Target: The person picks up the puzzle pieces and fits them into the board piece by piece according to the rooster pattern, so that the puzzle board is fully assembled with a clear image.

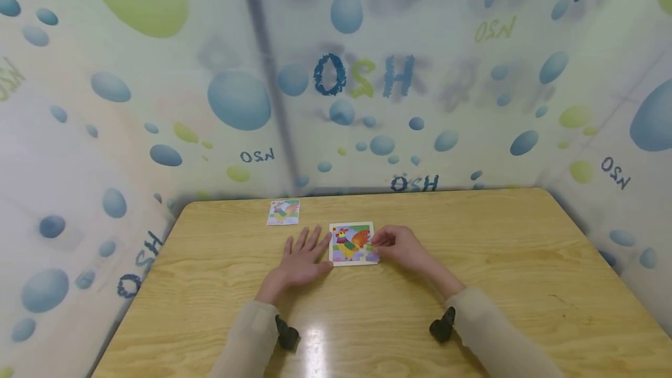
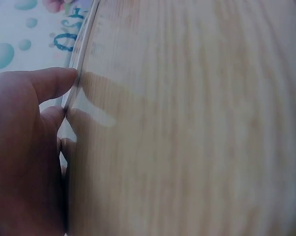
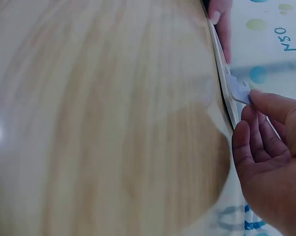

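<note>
A jigsaw puzzle of a colourful rooster (image 1: 350, 241) lies in a white-rimmed tray (image 1: 346, 224) on the wooden table. My left hand (image 1: 303, 261) lies with its fingers spread, thumb and forefinger at the tray's left edge. In the left wrist view, the left fingertips (image 2: 71, 76) rest against the thin side of the tray. At the tray's lower right, my right hand (image 1: 403, 248) pinches a jigsaw piece (image 3: 240, 91) between thumb and fingers. That piece is tilted up over the tray's edge, its pale side showing in the right wrist view.
A card (image 1: 283, 213) with a paler picture of the same rooster lies behind my left hand, close to the table's back edge. The wooden table (image 1: 504, 249) meets a wall (image 1: 446, 74) printed with blue and green spots at the back.
</note>
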The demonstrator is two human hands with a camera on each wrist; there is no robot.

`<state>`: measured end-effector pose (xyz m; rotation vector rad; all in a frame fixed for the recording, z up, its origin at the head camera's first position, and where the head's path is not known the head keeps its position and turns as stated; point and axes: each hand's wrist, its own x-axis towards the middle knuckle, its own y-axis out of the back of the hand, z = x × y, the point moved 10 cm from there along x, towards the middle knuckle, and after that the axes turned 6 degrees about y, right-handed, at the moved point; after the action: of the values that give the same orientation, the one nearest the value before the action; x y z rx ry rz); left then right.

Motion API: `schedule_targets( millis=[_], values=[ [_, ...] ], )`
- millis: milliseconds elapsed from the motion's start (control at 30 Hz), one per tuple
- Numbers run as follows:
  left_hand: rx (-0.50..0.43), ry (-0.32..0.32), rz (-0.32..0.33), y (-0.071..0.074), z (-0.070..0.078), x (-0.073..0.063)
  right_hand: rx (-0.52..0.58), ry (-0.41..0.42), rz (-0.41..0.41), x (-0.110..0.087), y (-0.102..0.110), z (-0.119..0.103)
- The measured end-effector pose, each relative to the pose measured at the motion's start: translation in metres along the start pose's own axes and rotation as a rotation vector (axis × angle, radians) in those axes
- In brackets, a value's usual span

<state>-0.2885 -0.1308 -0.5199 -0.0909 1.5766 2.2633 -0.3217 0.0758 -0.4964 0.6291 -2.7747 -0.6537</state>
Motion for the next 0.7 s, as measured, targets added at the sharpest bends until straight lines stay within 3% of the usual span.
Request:
schedule_targets(
  millis=[267, 700],
  values=[
    [-0.008, -0.001, -0.001, 0.0, 0.0, 0.0, -0.013, -0.03, 0.012, 0.007, -0.012, 0.004],
    [-0.007, -0.004, 0.003, 0.0, 0.0, 0.001, -0.055, -0.071, 0.025, 0.011, -0.015, 0.005]
  ],
)
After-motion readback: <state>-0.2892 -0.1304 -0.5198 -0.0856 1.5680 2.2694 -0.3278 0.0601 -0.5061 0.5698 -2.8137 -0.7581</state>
